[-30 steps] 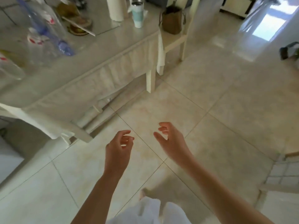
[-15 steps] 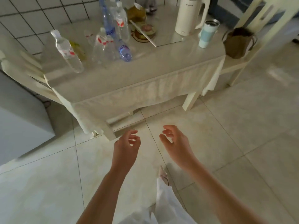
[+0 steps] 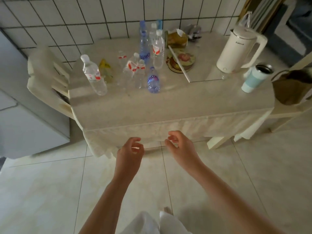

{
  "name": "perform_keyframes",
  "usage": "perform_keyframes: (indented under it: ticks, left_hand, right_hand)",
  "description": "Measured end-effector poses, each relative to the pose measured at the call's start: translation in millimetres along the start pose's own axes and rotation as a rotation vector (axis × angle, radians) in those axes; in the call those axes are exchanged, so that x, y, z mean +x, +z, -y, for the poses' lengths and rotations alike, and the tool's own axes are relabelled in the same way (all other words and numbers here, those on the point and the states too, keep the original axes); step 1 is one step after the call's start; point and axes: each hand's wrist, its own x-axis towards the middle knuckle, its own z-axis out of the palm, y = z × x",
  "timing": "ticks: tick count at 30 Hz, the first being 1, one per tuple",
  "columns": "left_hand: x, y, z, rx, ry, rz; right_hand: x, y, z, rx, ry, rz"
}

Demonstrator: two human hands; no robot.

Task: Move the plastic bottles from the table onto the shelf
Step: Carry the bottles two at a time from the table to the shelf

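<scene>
Several clear plastic bottles stand on the table (image 3: 168,107) against the tiled wall. A red-labelled bottle (image 3: 92,76) leans at the left. A short blue-labelled bottle (image 3: 153,81) stands nearest the front, with small red-labelled bottles (image 3: 133,70) beside it. Taller bottles (image 3: 158,48) stand behind. My left hand (image 3: 130,154) and my right hand (image 3: 180,146) hover before the table's front edge, fingers loosely curled, holding nothing. No shelf is in view.
A white kettle (image 3: 236,49) and a pale blue tumbler (image 3: 255,78) stand at the table's right. A brown bag (image 3: 292,88) sits on a chair at the right. Another chair (image 3: 45,78) stands left, next to a white appliance (image 3: 20,115). Tiled floor lies below.
The view has swung from the floor round to face the table head-on. Both hands have come up closer to the table's front edge, still holding nothing.
</scene>
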Motion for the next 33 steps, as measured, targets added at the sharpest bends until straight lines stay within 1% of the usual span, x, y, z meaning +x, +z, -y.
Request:
perform_keyframes:
  ticks: [4,10,14,17,23,29,31,33]
  left_hand:
    - [50.8,-3.2,-2.5,-0.017,-0.005,-0.073]
    - [137.1,-16.2,0.4,-0.058,0.001,-0.123]
    - [199.6,-34.5,6.9,-0.017,-0.015,-0.169]
    - [248.0,-47.6,18.7,-0.052,-0.082,-0.210]
    - [332.2,-68.6,39.3,-0.170,-0.284,-0.364]
    - [377.1,-67.2,47.6,-0.244,-0.379,-0.497]
    - [392.2,-66.1,49.4,-0.316,-0.407,-0.535]
    - [402.5,-66.4,53.8,-0.391,-0.436,-0.537]
  right_hand:
    - [56.7,-0.9,12.0,0.014,-0.019,0.004]
    - [139.8,15.7,33.3,0.014,-0.043,-0.039]
    - [196.4,30.8,52.5,0.004,-0.034,-0.041]
    - [242.4,43.1,67.5,0.000,0.011,-0.028]
    - [320.9,62.8,83.5,-0.073,0.108,-0.030]
    - [374.6,71.3,81.6,-0.181,0.196,-0.026]
    - [394.7,75.0,76.1,-0.216,0.252,-0.030]
    - [410.1,77.1,72.0,-0.248,0.306,-0.029]
